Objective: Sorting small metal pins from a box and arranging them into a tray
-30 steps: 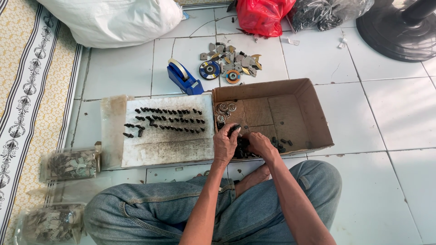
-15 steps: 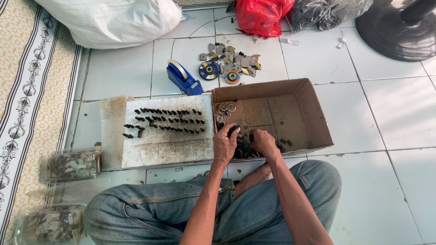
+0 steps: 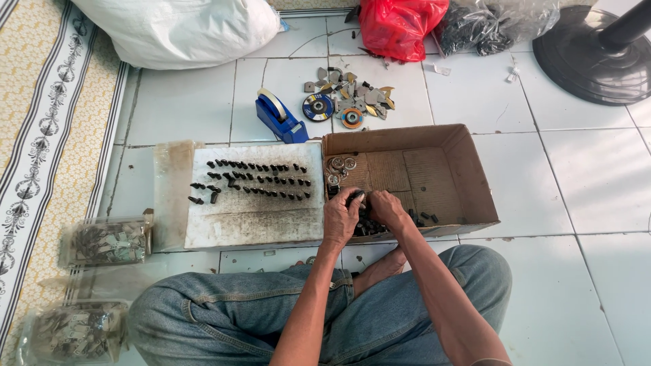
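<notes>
Hands [image 3: 366,211], two; cardboard box [image 3: 468,169], one.

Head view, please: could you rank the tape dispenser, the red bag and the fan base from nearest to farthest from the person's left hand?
From the left hand:
1. Blue tape dispenser, up and slightly left.
2. Red bag, top centre.
3. Fan base, top right corner.

— Where are your hands?
— Your left hand [image 3: 341,218] and right hand [image 3: 386,207] meet over small dark parts [image 3: 369,226] in the box [image 3: 468,169].
— Beside it?
— Parts in rows on a white board [image 3: 258,220].
</notes>
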